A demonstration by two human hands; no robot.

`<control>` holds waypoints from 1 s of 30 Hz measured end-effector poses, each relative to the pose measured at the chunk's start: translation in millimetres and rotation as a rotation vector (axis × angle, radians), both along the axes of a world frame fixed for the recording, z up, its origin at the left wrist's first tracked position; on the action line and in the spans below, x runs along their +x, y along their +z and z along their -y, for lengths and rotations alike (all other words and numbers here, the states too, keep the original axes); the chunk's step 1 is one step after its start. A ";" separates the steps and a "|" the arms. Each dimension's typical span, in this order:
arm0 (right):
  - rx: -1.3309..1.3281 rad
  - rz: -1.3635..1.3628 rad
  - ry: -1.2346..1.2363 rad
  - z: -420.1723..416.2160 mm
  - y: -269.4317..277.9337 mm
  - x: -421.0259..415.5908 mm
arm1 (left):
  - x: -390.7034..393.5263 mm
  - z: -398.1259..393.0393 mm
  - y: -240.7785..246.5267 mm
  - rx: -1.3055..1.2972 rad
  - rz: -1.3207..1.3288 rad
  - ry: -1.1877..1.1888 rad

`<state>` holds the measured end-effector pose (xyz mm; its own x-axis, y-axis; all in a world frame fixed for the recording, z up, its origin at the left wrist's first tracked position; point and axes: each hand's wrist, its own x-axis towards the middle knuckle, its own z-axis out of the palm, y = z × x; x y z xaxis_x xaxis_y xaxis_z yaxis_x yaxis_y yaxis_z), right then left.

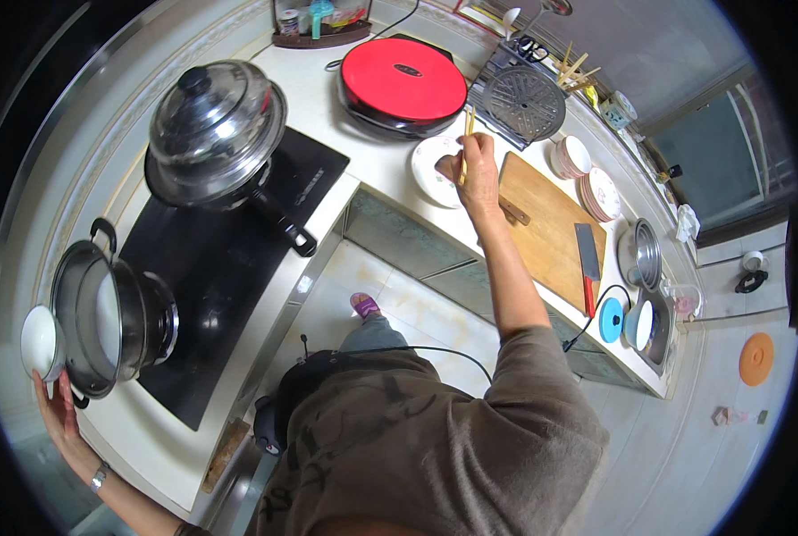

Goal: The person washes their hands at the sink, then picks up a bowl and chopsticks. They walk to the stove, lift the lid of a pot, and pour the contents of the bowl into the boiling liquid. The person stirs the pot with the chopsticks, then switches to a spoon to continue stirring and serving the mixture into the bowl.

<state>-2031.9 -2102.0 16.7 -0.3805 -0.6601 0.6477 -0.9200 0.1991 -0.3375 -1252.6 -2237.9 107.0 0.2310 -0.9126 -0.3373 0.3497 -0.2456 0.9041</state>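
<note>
At the far left, my left hand (60,410) has its fingers and thumb on the rim and side of a white bowl (42,343). Beside that bowl is a dark two-handled pot (134,321) with something pale inside. My right hand (478,167) grips a pair of wooden chopsticks (470,120) over a white patterned plate (432,177). A flat dark blade (446,166) lies across the plate. On the far side of my hand a wooden handle (514,210) shows over the cutting board (553,228), seemingly of the same utensil; my hand hides its middle.
A lidded steel pan (211,134) sits on the black cooktop (204,295), its handle reaching past the edge. Behind the plate is a red electric griddle (406,77). A red-handled cleaver (587,261) lies on the board, near stacked bowls (571,157), plates (600,194) and a sink (660,335).
</note>
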 end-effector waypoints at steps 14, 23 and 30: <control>1.083 -0.391 0.047 -87.6 -130.3 -253.3 | -35.0 4.1 -6.5 0.000 0.060 0.088; 0.360 -0.464 -0.151 14.1 -25.3 -313.0 | -44.7 3.2 -11.4 -0.015 0.083 0.205; 0.214 0.019 -0.477 151.1 109.2 -400.3 | -54.8 -0.6 -6.6 0.018 0.069 0.258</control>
